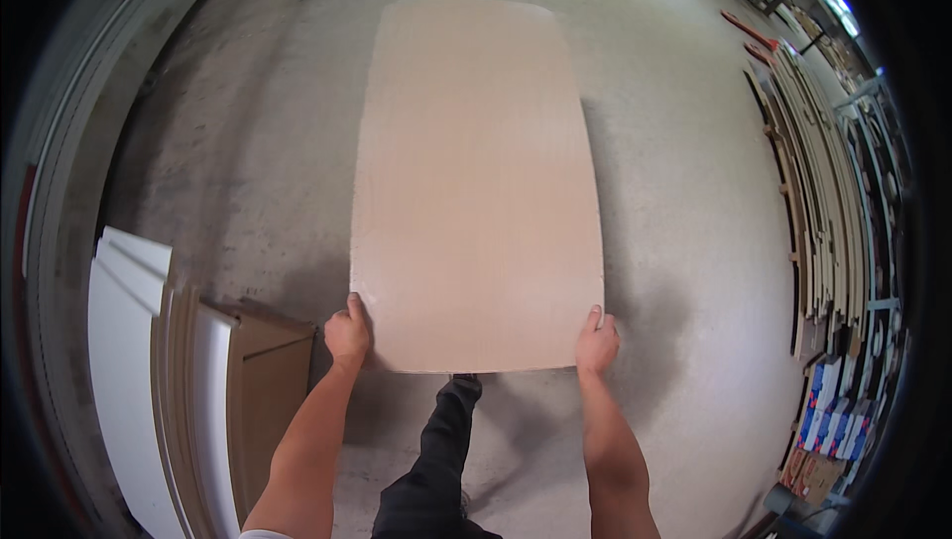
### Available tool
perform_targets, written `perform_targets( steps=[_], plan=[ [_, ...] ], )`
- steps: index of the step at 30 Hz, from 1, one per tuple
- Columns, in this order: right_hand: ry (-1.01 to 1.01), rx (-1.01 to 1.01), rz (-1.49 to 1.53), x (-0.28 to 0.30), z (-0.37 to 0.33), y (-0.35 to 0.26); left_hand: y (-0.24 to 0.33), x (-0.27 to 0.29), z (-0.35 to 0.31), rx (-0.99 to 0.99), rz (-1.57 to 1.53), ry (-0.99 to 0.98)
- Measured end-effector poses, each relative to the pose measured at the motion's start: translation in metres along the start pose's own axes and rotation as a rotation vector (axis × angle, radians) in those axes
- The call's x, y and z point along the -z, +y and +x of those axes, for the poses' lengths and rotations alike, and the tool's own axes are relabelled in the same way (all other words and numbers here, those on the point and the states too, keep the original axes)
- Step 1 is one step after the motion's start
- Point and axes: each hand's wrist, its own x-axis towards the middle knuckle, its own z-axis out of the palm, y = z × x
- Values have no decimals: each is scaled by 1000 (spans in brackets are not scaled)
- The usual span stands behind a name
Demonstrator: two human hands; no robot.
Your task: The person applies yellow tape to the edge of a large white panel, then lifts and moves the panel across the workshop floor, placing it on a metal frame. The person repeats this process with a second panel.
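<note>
A long, pale wood-coloured board [478, 182] stretches out in front of me, held off the floor with its shadow showing beside it. My left hand [348, 331] grips its left edge near the close corner, thumb on top. On the opposite edge, my right hand [598, 341] holds the board at about the same distance from me, thumb up. The fingers of both hands are partly hidden beneath the board. One of my legs, in dark trousers, shows below the near edge, with the foot partly covered by the board.
Upright white and brown panels [203, 390] stand close on my left. Along the right lies a long stack of boards [818, 182] on a pallet, with red forks [751, 33] at its far end. Blue-and-white packages [833, 410] sit at lower right. Grey concrete floor [684, 212] surrounds the board.
</note>
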Motion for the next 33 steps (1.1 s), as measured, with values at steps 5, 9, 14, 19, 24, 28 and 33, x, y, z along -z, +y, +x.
perform_targets(
  steps=[5, 9, 14, 19, 24, 28, 33],
  plan=[
    [135, 40, -87, -52, 212, -139, 185, -34, 157, 12, -1, 50],
    [294, -73, -69, -114, 370, -260, 326, -66, 295, -49, -1, 39],
    [236, -46, -33, -170, 557, -389, 488, -90, 454, 19, -39, 26],
    [252, -4, -24, -198, 742, -546, 672, -85, 601, 63, 7, 63],
    [200, 4, -53, -233, 952, -708, 864, -87, 751, 130, -101, 39],
    [145, 30, 39, -266, 1108, -843, 1008, -87, 878, 132, -116, 49],
    [89, 46, 87, -315, 1308, -1019, 1187, -88, 1042, 200, -109, -35]
  ],
)
